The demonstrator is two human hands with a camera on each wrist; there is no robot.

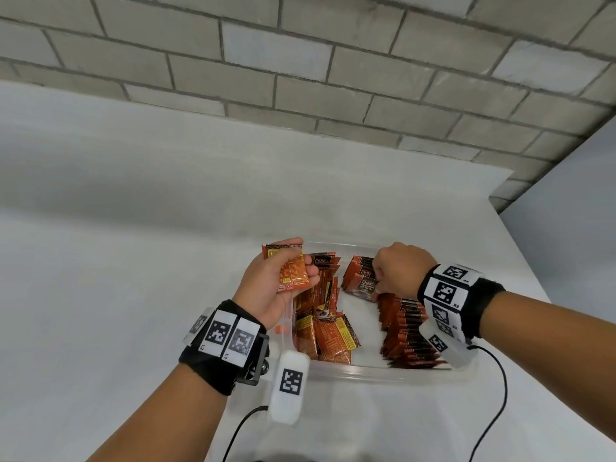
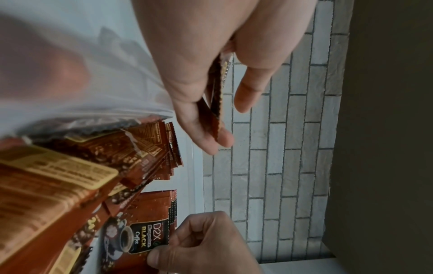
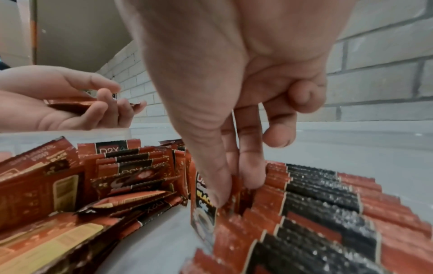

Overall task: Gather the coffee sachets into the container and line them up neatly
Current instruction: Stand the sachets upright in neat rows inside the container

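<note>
A clear plastic container (image 1: 376,371) sits on the white table and holds orange-and-black coffee sachets. A neat overlapping row of sachets (image 1: 408,331) runs along its right side, also the row (image 3: 323,207) in the right wrist view. A loose pile of sachets (image 1: 321,325) fills its left side. My left hand (image 1: 283,275) hovers over the container's far left corner, holding a small stack of sachets (image 1: 293,271) between thumb and fingers; the stack (image 2: 216,96) shows edge-on. My right hand (image 1: 396,268) reaches down at the far end of the row, thumb and fingers pinching a sachet (image 3: 203,200) with a coffee cup print.
The white table (image 1: 133,261) stretches far to the left and behind the container. A grey brick wall (image 1: 300,78) stands behind the table. The table's right edge (image 1: 526,248) runs close to the container. Cables (image 1: 496,395) trail from both wrist bands toward the front.
</note>
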